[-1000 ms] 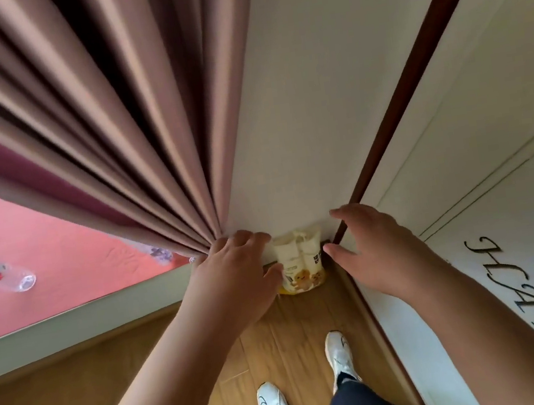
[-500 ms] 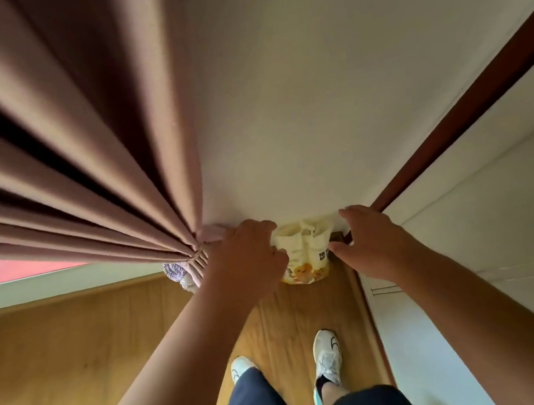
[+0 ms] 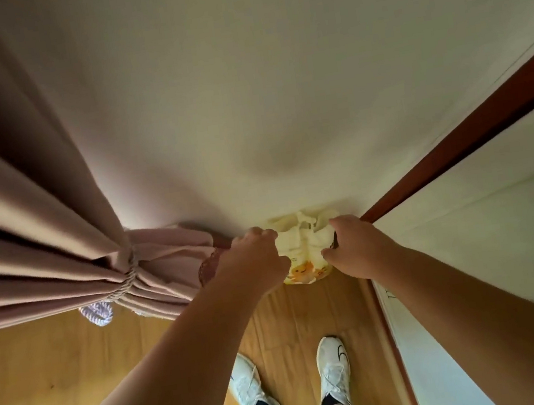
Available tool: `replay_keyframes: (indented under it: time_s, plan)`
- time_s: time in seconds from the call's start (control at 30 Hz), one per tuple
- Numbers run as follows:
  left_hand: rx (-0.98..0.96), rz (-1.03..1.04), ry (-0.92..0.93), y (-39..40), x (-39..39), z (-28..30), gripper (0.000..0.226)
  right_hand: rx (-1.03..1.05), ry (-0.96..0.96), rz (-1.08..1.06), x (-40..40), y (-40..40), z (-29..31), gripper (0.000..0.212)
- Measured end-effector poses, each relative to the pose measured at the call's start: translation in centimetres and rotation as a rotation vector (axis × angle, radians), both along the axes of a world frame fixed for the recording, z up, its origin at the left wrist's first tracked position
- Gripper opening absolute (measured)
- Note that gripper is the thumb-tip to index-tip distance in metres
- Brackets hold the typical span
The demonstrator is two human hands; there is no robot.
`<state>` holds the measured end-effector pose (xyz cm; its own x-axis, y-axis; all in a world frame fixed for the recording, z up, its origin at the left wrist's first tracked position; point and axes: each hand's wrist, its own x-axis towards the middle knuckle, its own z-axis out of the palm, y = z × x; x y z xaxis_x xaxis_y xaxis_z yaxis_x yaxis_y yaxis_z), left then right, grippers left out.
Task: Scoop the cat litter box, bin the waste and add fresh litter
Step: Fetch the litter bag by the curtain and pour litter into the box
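A pale yellow bag (image 3: 304, 252) with an orange cartoon print, probably fresh litter, stands on the wooden floor against the white wall in a corner. My left hand (image 3: 255, 261) grips its left side with curled fingers. My right hand (image 3: 352, 246) grips its right side the same way. Both hands hide the bag's edges. No litter box, scoop or bin is in view.
A pink curtain (image 3: 38, 236) tied with a rope tieback (image 3: 130, 268) hangs at the left, its hem near the bag. A dark red door frame (image 3: 457, 142) and a white door (image 3: 506, 236) close the right side. My white shoes (image 3: 252, 391) stand on the floor just behind the bag.
My head has bent lower toward the corner. Both hands have closed on the sides of the bag, where earlier they hovered at its sides.
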<state>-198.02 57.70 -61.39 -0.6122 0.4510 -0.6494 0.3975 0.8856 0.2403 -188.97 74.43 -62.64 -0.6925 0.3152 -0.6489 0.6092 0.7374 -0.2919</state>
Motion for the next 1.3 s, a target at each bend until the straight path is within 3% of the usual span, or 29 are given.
replay_keyframes:
  time_s: [0.2,0.37,0.6,0.73,0.87,0.93,1.1,1.3]
  plan:
    - [0.022,0.049,-0.03,2.0,-1.1,-10.0,0.069,-0.043,-0.012,0.044,-3.1,0.5,-8.1,0.053]
    - [0.017,0.104,-0.066,2.3,-1.6,-17.9,0.079,-0.11,-0.024,0.066,-5.2,1.3,-15.5,0.083]
    - [-0.001,0.127,-0.09,2.3,-3.8,-24.2,0.08,-0.111,-0.052,-0.044,-6.5,1.4,-22.6,0.103]
    - [0.019,0.134,-0.096,2.4,-3.6,-26.3,0.072,-0.133,-0.037,-0.125,-6.4,0.9,-25.0,0.082]
    - [0.052,0.149,0.02,1.8,-2.5,-26.5,0.05,-0.115,-0.19,0.029,-4.7,0.0,-26.1,0.049]
    - [0.051,0.149,0.034,1.5,-1.8,-26.7,0.051,-0.1,-0.247,0.063,-3.4,-0.5,-26.3,0.036]
    - [0.079,0.12,-0.06,1.0,-0.3,-27.8,0.067,-0.135,-0.258,-0.004,-1.7,-1.2,-25.6,0.036]
    - [0.131,0.112,-0.033,0.3,1.3,-28.0,0.04,-0.132,-0.216,-0.05,-1.0,-1.0,-25.7,0.026]
